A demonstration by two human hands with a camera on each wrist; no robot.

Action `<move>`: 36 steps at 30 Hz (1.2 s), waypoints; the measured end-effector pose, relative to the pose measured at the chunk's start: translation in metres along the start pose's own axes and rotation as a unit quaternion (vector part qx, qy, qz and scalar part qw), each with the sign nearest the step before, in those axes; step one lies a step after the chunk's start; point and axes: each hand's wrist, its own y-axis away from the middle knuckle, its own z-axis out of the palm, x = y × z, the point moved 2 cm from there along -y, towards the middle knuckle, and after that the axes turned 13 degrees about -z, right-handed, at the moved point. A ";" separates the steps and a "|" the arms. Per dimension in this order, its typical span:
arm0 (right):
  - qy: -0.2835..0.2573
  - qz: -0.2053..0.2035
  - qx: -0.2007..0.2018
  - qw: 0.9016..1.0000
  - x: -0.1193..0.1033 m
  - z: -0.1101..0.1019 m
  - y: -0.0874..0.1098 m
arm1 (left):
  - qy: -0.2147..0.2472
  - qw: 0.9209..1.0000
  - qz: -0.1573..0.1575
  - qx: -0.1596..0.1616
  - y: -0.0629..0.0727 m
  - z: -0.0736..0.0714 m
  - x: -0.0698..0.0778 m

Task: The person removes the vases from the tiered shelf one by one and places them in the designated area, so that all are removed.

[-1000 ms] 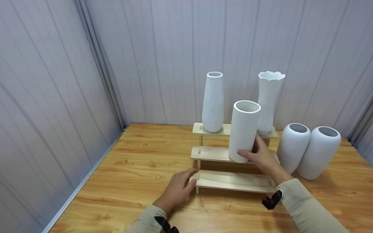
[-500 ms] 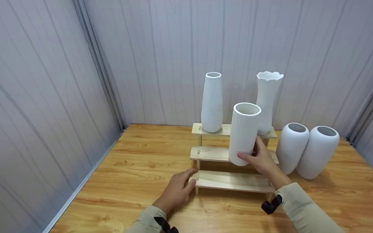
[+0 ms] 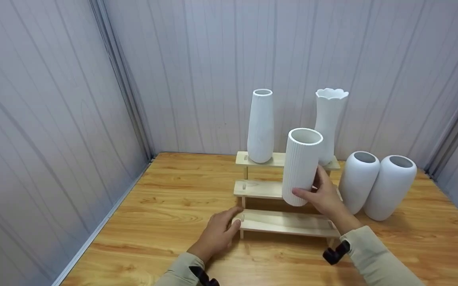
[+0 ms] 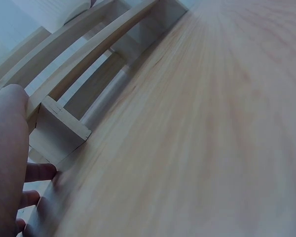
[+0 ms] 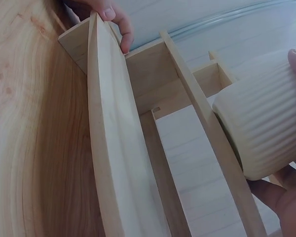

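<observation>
No readable text, labels, brands, numbers or signs in view.

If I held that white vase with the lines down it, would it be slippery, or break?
The ribbed vase probably wouldn't squash: its sides look stiff and straight where the right hand grips it. Its ridges may make it a bit less slippery. It looks like hollow ceramic, so it could well chip or crack if dropped.

Partly hidden
Behind the ribbed vase, we miss some of the far scalloped vase and right hand.
</observation>
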 end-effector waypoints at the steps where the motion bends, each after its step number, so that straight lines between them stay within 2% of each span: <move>1: 0.004 0.002 0.000 1.000 -0.001 0.000 0.001 | 0.001 1.000 0.000 -0.002 0.000 0.000 0.000; 16: 0.031 -0.026 0.023 0.999 -0.009 -0.009 0.017 | -0.004 1.000 0.005 0.011 -0.002 0.001 0.000; 25: 0.032 -0.026 0.015 0.999 -0.013 -0.020 0.028 | -0.003 1.000 0.001 0.012 -0.002 0.001 0.000; 32: 0.051 -0.049 0.033 0.997 -0.016 -0.031 0.038 | 0.001 1.000 0.009 0.009 -0.002 0.000 0.001; 36: 0.071 -0.044 0.034 0.996 -0.018 -0.038 0.044 | 0.005 1.000 0.007 0.010 -0.002 0.001 0.001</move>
